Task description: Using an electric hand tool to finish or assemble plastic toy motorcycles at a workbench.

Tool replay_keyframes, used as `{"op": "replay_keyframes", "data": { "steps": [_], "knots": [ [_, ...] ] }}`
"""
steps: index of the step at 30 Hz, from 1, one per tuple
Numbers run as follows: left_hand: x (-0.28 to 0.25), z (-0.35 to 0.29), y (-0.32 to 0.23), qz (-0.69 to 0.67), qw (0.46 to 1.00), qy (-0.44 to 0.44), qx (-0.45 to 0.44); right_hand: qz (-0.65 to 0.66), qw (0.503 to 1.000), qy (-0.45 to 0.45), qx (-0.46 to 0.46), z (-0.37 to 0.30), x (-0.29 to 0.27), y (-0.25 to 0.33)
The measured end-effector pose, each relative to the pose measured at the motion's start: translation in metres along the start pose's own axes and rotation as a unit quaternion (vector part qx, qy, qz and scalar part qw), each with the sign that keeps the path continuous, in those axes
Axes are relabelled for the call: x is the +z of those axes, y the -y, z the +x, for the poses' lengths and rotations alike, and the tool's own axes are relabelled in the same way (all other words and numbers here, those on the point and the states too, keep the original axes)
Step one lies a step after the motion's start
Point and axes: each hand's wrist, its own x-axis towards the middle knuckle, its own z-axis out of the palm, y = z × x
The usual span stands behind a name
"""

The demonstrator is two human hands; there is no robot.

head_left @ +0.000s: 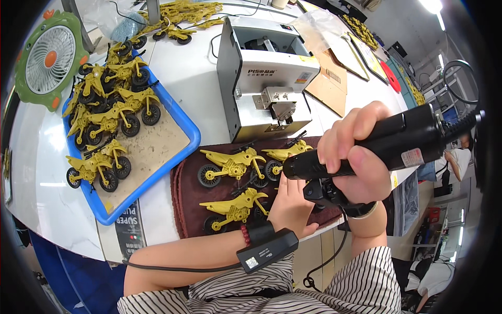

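My right hand (363, 170) is wrapped around a black electric screwdriver (410, 133), raised over the right part of a dark brown mat (189, 201). The screwdriver's nose points left and its cable runs off at the right. Below it, my left hand (290, 206) reaches over the mat with fingers stretched forward and thumb apart; the tool hides part of the fingers. Beside it lie yellow toy motorcycles with black wheels: an upper-left one (232, 163), a lower-left one (235, 206) and one near the screwdriver's nose (285, 153). Whether my left fingers touch one is hidden.
A grey-white screw feeder machine (243, 99) stands behind the mat. At left, a blue tray (194, 137) holds several yellow motorcycles, near a green fan (51, 57). More yellow parts (191, 13) lie at the back. Cardboard (329, 83) lies right of the machine.
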Motion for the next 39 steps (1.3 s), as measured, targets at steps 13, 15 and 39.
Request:
{"op": "replay_keyframes", "data": {
  "steps": [13, 15, 39],
  "knots": [
    [-0.002, 0.005, -0.003, -0.017, 0.997, 0.067, -0.021, 0.051, 0.998, 0.029, -0.019, -0.006, -0.011, -0.024],
    [0.004, 0.003, -0.002, 0.021, 0.999, 0.027, -0.011, 0.049, 0.998, 0.032, -0.02, -0.006, -0.011, -0.024],
    [0.009, 0.003, -0.001, 0.008, 0.999, 0.039, -0.013, 0.14, 0.983, 0.115, -0.005, 0.009, -0.017, -0.035]
  ]
}}
